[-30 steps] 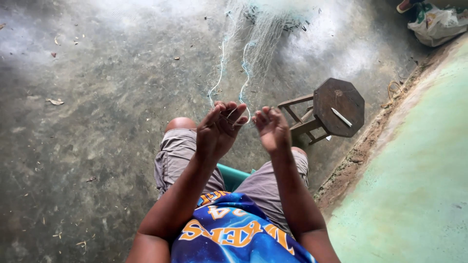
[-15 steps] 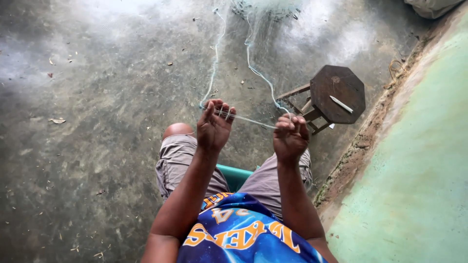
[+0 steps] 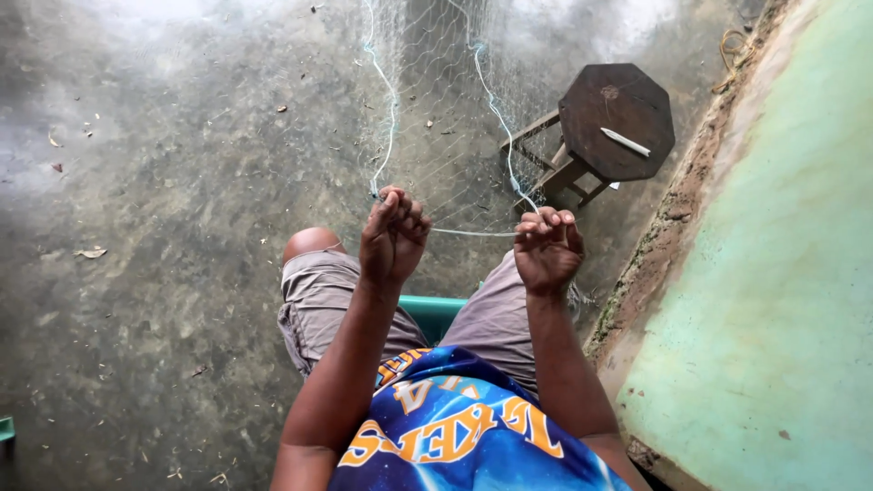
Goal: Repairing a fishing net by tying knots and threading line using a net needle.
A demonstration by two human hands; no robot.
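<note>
Between left hand [image 3: 393, 235] and right hand [image 3: 546, 247]: taut net cord [image 3: 473, 233].

Octagonal dark wooden stool [image 3: 617, 109] with a white stick [image 3: 626, 141] on top, beside a green wall [image 3: 782, 300].

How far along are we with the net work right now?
Done: cannot tell; no finished section shows. In hand: the left hand and right hand stretch a pale blue-white cord taut at the edge of the fine translucent fishing net. Left: the small white tool lies untouched on the dark octagonal wooden stool.
</note>
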